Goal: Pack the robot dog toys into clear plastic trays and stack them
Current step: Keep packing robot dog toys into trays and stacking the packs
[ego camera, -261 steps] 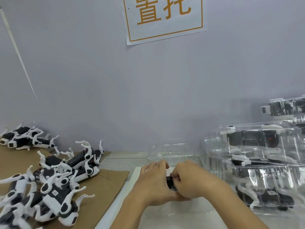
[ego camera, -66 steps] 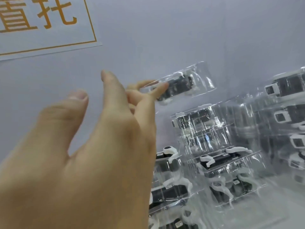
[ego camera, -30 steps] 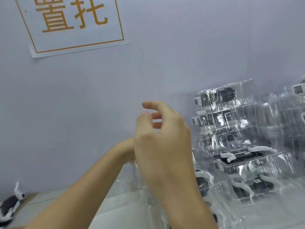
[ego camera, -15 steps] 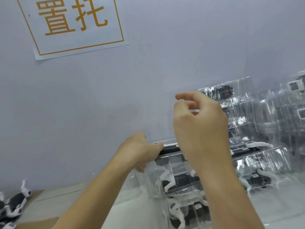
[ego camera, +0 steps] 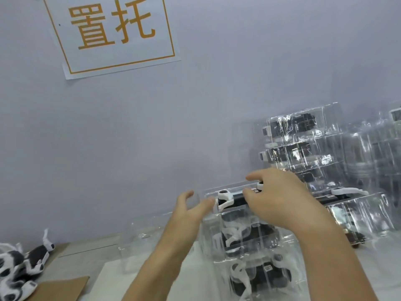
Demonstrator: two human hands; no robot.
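Observation:
A stack of clear plastic trays (ego camera: 249, 248) with black-and-white robot dog toys inside stands in front of me. On top of it lies a packed dog (ego camera: 230, 198). My right hand (ego camera: 280, 200) rests over the right part of that top tray, fingers spread and touching it. My left hand (ego camera: 191, 209) is open at the tray's left end, fingertips at its edge. A taller stack of packed trays (ego camera: 303, 148) stands behind to the right.
Loose robot dogs (ego camera: 19, 263) lie on brown cardboard (ego camera: 58, 287) at the lower left. An empty clear tray (ego camera: 141, 240) stands left of the near stack. More packed trays (ego camera: 368, 161) fill the far right. A paper sign (ego camera: 112, 33) hangs on the grey wall.
My right hand has come down from the air onto the top tray of the near stack. My left hand has let go of the tray's edge and opened its fingers.

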